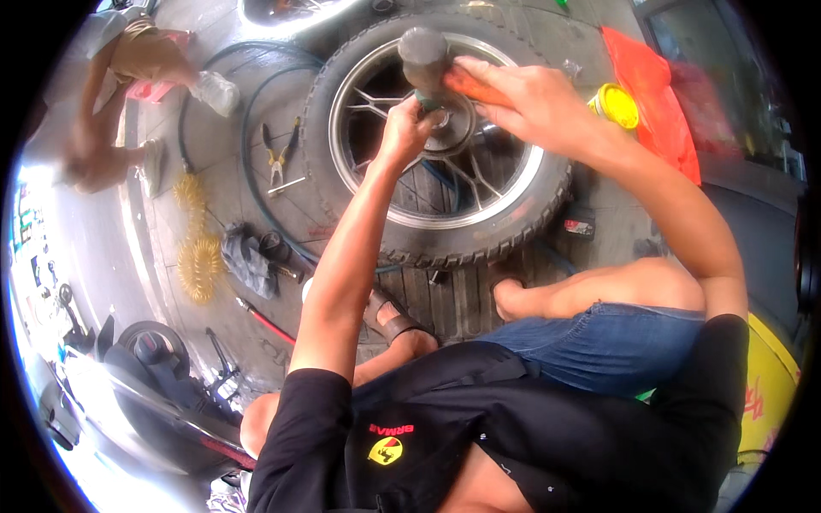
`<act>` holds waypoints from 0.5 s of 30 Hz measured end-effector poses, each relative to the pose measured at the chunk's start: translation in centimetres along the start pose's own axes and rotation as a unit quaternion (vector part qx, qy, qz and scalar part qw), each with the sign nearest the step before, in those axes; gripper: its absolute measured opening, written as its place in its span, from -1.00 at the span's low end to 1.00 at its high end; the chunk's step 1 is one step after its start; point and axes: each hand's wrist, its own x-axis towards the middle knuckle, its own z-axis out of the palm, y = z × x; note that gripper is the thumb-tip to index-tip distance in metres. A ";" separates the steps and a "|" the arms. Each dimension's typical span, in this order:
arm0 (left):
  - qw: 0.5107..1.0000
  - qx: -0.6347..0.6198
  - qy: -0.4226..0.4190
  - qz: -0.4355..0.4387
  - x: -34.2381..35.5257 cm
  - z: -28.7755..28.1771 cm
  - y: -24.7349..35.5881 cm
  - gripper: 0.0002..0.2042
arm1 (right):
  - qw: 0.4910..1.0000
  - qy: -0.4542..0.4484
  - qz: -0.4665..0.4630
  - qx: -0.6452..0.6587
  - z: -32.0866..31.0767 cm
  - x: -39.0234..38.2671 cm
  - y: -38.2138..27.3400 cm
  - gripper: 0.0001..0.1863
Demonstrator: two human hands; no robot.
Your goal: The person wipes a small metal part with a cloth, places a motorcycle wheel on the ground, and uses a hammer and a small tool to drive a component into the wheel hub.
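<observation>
A wheel with a knobby tire (547, 184) and silver spokes lies flat on the ground in front of me. My right hand (534, 98) is closed around the orange handle of a hammer (425, 50), whose grey head is above the hub (451, 128). My left hand (405, 130) is closed at the hub, just below the hammer head. It grips a tool with a green upper end (425, 101); its lower part is hidden, so its kind does not show.
Yellow-handled pliers (276, 162) and a small metal rod (286, 186) lie left of the wheel. A blue hose (246, 137), a yellow coiled hose (198, 265) and a dark cloth (248, 261) are nearby. A yellow tub (617, 106) stands right. Another person (115, 85) is far left.
</observation>
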 end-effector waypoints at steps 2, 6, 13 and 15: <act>0.999 0.034 -0.014 0.002 0.4 -0.1 1.5 -0.79 | 1.000 0.011 -0.002 0.006 -0.4 -0.1 0.2 -0.43; 0.990 -0.138 -0.001 -0.028 1.7 -1.3 1.9 -0.76 | 1.000 0.027 -0.012 0.007 -1.7 1.0 0.3 -0.44; 0.996 -0.091 -0.013 0.011 1.8 -0.6 0.6 -0.74 | 1.000 0.014 -0.005 -0.010 -1.6 2.1 0.2 -0.43; 0.996 -0.083 -0.021 0.010 1.7 -0.5 0.6 -0.73 | 1.000 0.000 -0.008 -0.009 -1.4 2.1 0.4 -0.43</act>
